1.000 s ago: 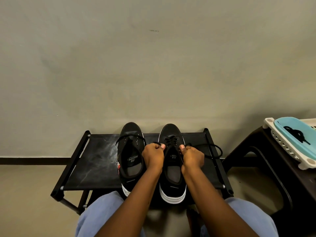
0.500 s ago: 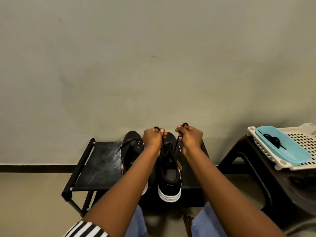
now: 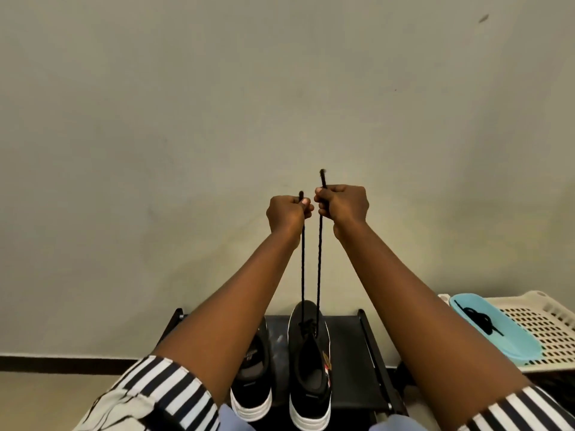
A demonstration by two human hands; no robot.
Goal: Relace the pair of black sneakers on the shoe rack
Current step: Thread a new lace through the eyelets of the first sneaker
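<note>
Black fabric forms the shelf of the shoe rack (image 3: 348,353), which stands against the wall (image 3: 186,119) and carries both black sneakers side by side, toes toward the wall. To its right, a white perforated basket (image 3: 544,331) holds a blue tray (image 3: 510,337) containing a loose black lace (image 3: 479,320). The left sneaker (image 3: 252,384) is partly hidden behind the left forearm (image 3: 224,315). The right sneaker (image 3: 308,377) has its lace (image 3: 319,262) threaded at the front eyelets, with both ends running taut upward. The left hand (image 3: 287,214) and the right hand (image 3: 343,203) are raised above the rack, each fisted around one lace end, with the tips protruding above the fingers.
</note>
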